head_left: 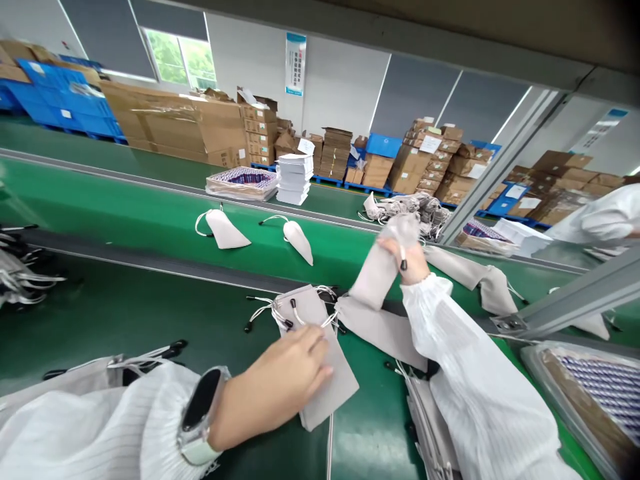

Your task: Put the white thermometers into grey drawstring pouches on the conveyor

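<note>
My left hand point(280, 387) lies flat on a small stack of grey drawstring pouches point(327, 383) on the green work surface, fingers stretched out. My right hand point(407, 257) is raised above the surface and closed around another grey pouch point(375, 273), which hangs down from it with a black cord tip showing by my fingers. Both arms wear white striped sleeves, and a watch sits on my left wrist.
Two filled pouches point(227, 231) lie on the green conveyor belt point(125, 213) behind. More loose pouches point(480, 277) and a heap point(420, 210) lie at the right. A tray point(595, 390) sits at the lower right. Another person's sleeve point(600, 217) shows at far right. Cartons fill the background.
</note>
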Demonstrator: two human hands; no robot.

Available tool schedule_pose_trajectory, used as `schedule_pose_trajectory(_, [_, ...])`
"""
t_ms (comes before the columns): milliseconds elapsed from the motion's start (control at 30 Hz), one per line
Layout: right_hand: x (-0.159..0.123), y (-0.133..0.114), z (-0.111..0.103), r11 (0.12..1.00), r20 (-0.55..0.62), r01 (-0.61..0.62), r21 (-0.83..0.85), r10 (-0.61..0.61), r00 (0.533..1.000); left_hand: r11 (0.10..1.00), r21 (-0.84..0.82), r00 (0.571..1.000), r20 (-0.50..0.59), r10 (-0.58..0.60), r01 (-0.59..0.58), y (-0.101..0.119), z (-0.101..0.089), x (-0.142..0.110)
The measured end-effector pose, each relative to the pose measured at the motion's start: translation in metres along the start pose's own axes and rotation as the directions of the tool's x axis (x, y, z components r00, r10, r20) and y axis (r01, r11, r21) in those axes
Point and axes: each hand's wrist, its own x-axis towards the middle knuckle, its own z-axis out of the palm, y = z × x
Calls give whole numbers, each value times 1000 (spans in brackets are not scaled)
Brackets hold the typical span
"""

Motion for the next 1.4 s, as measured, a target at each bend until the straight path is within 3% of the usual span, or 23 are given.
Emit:
schedule_pose_trajectory(100, [22,18,-18,923,-247,-156,-353,69,966,986,167,995,96,-4,-12,2,27,-5])
schedule_pose_trajectory(200, [11,15,-8,620,-249,-193,-760,-3,969,973,229,991,133,-26,-5,2,29,-8])
schedule_pose_trajectory(267, [-4,3,4,491,-21,-29,-870,21,1000,973,231,986,156,-59,22,0,18,-6])
schedule_pose_trajectory(300, [-12,-3,9,475,139,75,-877,102,985,971,233,984,155,-86,48,-3,12,-4])
schedule_pose_trajectory(333, [-19,-9,14,483,311,180,-857,207,928,966,244,984,138,-115,79,-7,7,-2])
schedule_pose_trajectory(367, [-26,-14,17,498,454,268,-825,302,838,956,272,984,100,-146,114,-12,3,1])
schedule_pose_trajectory(433, [-35,-17,20,490,597,386,-781,408,691,914,356,979,-4,-204,192,-23,-1,8])
schedule_pose_trajectory(500, [-36,-15,20,470,651,465,-751,404,643,861,430,961,-71,-267,271,-32,2,12])
schedule_pose_trajectory(567, [-28,-8,15,498,655,460,-735,348,670,836,452,948,-80,-309,310,-38,7,14])
schedule_pose_trajectory(600, [-21,-4,12,529,626,423,-736,293,723,838,447,947,-75,-312,312,-39,9,14])
schedule_pose_trajectory(633, [-14,2,9,565,547,358,-743,204,812,847,436,950,-71,-304,304,-40,10,14])
schedule_pose_trajectory(667, [-6,7,6,611,406,275,-742,84,910,858,421,954,-69,-292,294,-40,11,14])
schedule_pose_trajectory(700, [1,13,3,668,225,204,-715,-57,973,868,406,957,-69,-283,285,-40,11,13])
schedule_pose_trajectory(733, [8,20,2,725,45,174,-666,-194,980,876,391,958,-68,-277,281,-39,12,12])
schedule_pose_trajectory(767, [13,26,2,765,-97,187,-617,-309,946,883,378,960,-70,-271,277,-39,13,11])
schedule_pose_trajectory(833, [19,35,3,781,-210,271,-562,-452,867,894,366,965,-79,-249,260,-38,16,9])
schedule_pose_trajectory(933, [14,35,13,756,-104,382,-531,-506,856,908,354,975,-94,-202,223,-38,20,9])
schedule_pose_trajectory(1000, [-1,25,26,763,90,455,-458,-470,878,933,306,981,-93,-169,189,-41,19,11])
schedule_pose_trajectory(1067, [-23,13,44,756,361,561,-337,-447,819,970,209,992,-62,-113,123,-46,11,16])
schedule_pose_trajectory(1133, [-49,3,65,709,590,674,-208,-458,665,989,128,997,-27,-75,78,-52,-2,18])
schedule_pose_trajectory(1200, [-74,2,82,628,705,761,-166,-464,536,989,112,996,-13,-93,94,-57,-18,15])
schedule_pose_trajectory(1300, [-92,12,93,507,768,833,-220,-437,468,963,160,976,-51,-212,218,-65,-45,-9])
schedule_pose_trajectory(1400, [-88,25,94,438,788,871,-224,-444,426,879,244,912,-139,-386,410,-82,-79,-57])
